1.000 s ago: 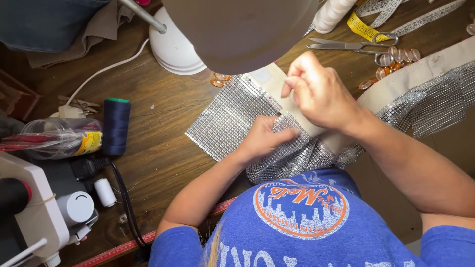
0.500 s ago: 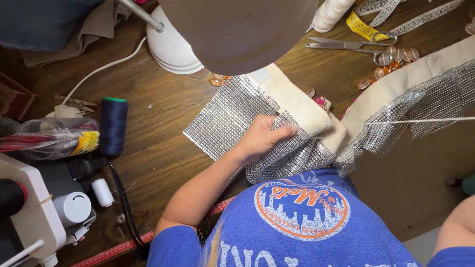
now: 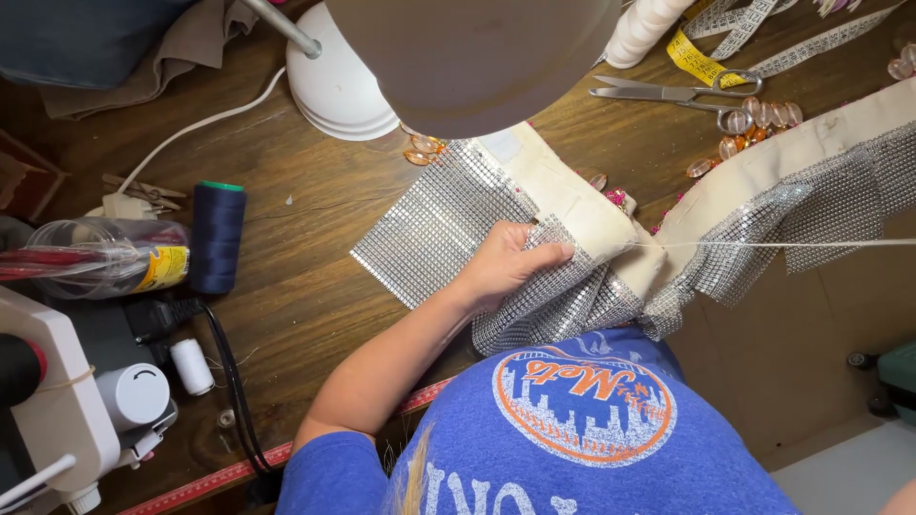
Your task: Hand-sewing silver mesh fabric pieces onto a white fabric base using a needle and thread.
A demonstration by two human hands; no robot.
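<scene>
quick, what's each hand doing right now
Left hand: closed, pinching the silver mesh fabric at the cream band.
Right hand: out of view; taut thread runs off right.

A dark, scuffed wooden worktable (image 3: 315,286) fills the frame. At top centre stands a white lamp base (image 3: 336,91), its cord trailing left. Silver mesh fabric with cream backing (image 3: 429,224) spreads across the middle. Steel scissors (image 3: 668,93), a yellow measuring tape (image 3: 701,59) and amber glass beads (image 3: 759,119) lie at upper right. At left, a navy thread spool (image 3: 217,236) sits just beside a clear plastic bottle (image 3: 95,259) lying on its side. A white sewing machine (image 3: 67,410) occupies the lower left, with a small white bobbin (image 3: 192,366) near it and a red ruler (image 3: 286,456) along the table edge.
</scene>
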